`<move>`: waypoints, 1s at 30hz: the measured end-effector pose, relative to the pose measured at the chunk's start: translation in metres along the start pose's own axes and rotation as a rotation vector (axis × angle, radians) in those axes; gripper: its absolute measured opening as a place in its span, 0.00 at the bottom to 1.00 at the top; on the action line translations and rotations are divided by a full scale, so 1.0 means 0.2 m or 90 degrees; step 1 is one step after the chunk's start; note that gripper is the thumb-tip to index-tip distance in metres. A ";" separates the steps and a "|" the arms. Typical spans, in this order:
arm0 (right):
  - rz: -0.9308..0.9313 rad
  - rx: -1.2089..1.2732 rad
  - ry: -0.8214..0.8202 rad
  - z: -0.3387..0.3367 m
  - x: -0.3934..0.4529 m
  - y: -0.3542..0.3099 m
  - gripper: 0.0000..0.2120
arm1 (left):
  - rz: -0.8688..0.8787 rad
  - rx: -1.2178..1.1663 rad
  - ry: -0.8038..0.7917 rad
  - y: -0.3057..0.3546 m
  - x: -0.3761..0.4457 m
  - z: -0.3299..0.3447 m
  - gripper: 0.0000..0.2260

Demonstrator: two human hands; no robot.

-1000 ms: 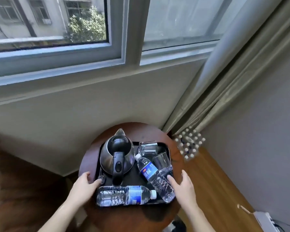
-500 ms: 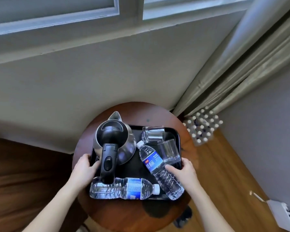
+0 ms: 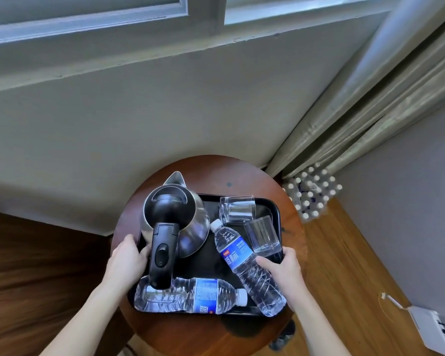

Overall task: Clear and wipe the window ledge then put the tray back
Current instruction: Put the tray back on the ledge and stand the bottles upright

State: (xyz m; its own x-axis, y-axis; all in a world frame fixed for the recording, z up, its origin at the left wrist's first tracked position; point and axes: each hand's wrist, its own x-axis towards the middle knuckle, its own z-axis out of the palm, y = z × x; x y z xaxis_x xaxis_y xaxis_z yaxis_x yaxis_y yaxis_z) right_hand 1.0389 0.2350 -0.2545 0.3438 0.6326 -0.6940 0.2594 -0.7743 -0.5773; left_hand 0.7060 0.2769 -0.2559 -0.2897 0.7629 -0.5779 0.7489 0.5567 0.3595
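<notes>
The blue label of the bottle [image 3: 244, 263] at the right edge of the tray [image 3: 274, 205] shows 2 large white Chinese characters, 蓝标. The bottle [image 3: 190, 298] along the near edge has small white print, too small to read.

**Gloss, steel and clear plastic**

The tray [image 3: 272, 205] at frame centre is black, smooth plastic. The kettle [image 3: 190, 232] has a polished metal body and a matt black plastic handle. Two bottles [image 3: 244, 263] are clear ribbed plastic with glossy blue labels; two tumblers [image 3: 238, 209] look like clear glass. The round counter [image 3: 293, 227] is glossy reddish wood.
</notes>
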 end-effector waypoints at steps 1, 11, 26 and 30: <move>0.001 0.004 -0.005 0.00 -0.01 0.00 0.28 | 0.002 0.000 0.002 -0.01 -0.01 -0.01 0.12; -0.040 0.045 -0.024 -0.02 -0.13 -0.08 0.27 | 0.008 -0.066 -0.014 0.02 -0.18 -0.20 0.17; -0.193 -0.022 -0.108 -0.18 -0.74 -0.65 0.27 | 0.031 -0.204 0.100 -0.10 -0.94 -0.89 0.09; -0.233 -0.046 -0.158 -0.10 -0.98 -0.86 0.32 | 0.017 -0.233 0.162 -0.24 -1.16 -1.09 0.07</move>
State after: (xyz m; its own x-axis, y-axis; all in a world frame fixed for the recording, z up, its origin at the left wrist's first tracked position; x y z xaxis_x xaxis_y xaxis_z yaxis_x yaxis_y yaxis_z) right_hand 0.9445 0.2430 -0.0107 -0.0068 0.8437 -0.5367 0.3894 -0.4921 -0.7786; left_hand 0.6064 0.1447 0.0210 -0.4442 0.8099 -0.3830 0.5117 0.5803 0.6336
